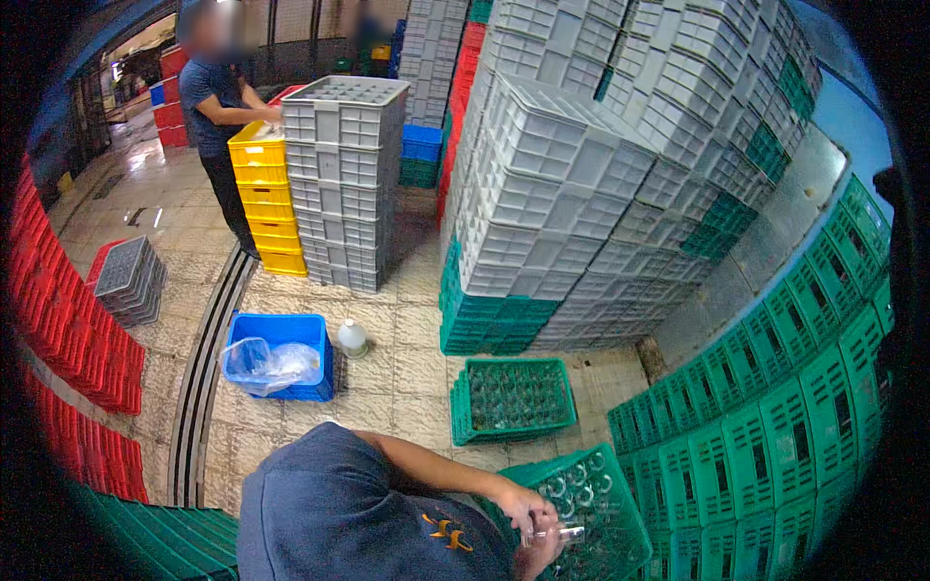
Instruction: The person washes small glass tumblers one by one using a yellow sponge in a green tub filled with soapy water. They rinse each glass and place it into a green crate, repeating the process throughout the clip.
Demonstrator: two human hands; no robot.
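Both my hands meet over a green plastic crate (635, 528) at the lower right. The crate holds several clear glasses (581, 474), their round rims showing. My left hand (521, 505) reaches across from the left with its fingers closed around a clear glass (573, 535). Just below it, my right hand (539, 557) is closed on the same glass, partly hidden by my shirt. The glass lies tilted sideways above the crate, a bright glint at its end. Beyond this crate stands a lower stack of green crates (513, 441) with more glassware in compartments.
A blue bin (308, 389) with clear plastic sheeting and a white jug (352, 339) stand on the tiled floor. Tall grey crate stacks (542, 194), yellow crates (266, 197), red crates (73, 320) and green crates (775, 465) surround me. Another person (215, 116) works by the yellow crates.
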